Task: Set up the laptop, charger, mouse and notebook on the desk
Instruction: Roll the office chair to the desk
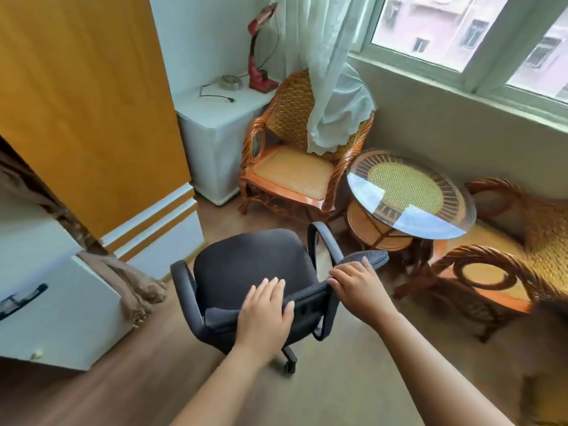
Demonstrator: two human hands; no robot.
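Right now both hands rest on the top edge of the backrest (307, 298) of a black office chair (252, 272). The left hand (266, 309) lies palm down over the edge, its fingers (270, 284) together and draped forward toward the seat, the thumb wrapped round the near side of the backrest, so it grips the edge. The right hand (358, 282) sits further along the same edge, fingers curled over the mesh top; its fingertips (364, 261) reach the far lip and the thumb hooks under near the armrest (325, 241). Both hands are closed on the backrest.

Beyond the left fingers lies the seat, and past it a white cabinet (212, 124) with a red lamp (259, 56) and a small round object on top. Left of the left hand stands a white desk (46, 287) with a brown fringed cloth (123, 272) hanging off its edge; a dark item (21, 298) lies on it, too blurred to identify. Above that rises an orange wardrobe (86, 103).

Beyond the right fingertips sits a round glass-topped table (408, 192), with a wicker chair (292, 149) behind it, a pale curtain (332, 87) draped over that chair's back. To the right of the right hand stands another wicker chair (491, 272), below the window (461, 35).

No laptop, charger, mouse or notebook can be clearly made out.
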